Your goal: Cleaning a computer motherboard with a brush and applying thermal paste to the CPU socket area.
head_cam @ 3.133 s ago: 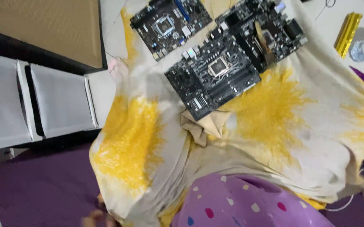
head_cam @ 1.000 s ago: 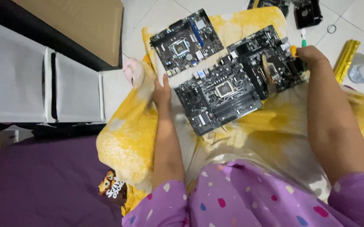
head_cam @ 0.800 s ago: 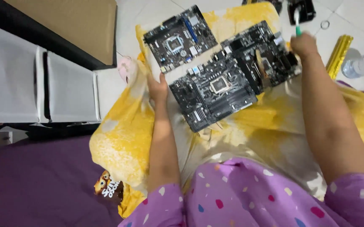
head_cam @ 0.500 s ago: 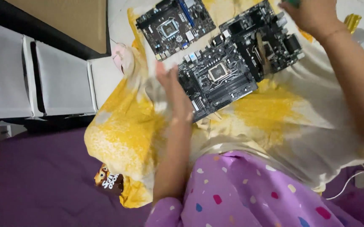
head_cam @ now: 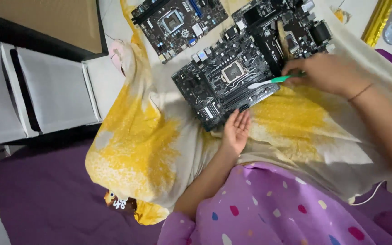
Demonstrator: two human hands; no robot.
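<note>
— Hands?
— Right hand (head_cam: pixel 327 72) is clamped on a green-and-white plastic toothbrush (head_cam: pixel 268 82); left hand (head_cam: pixel 237 129) lies open, palm up.
— Location?
— Bristles lie on the middle black circuit board (head_cam: pixel 225 86), atop yellow-white cloth (head_cam: pixel 150 136).

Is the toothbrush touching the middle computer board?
Touching. The head view shows the right hand holding the green toothbrush, whose white head lies on the middle board.
</note>
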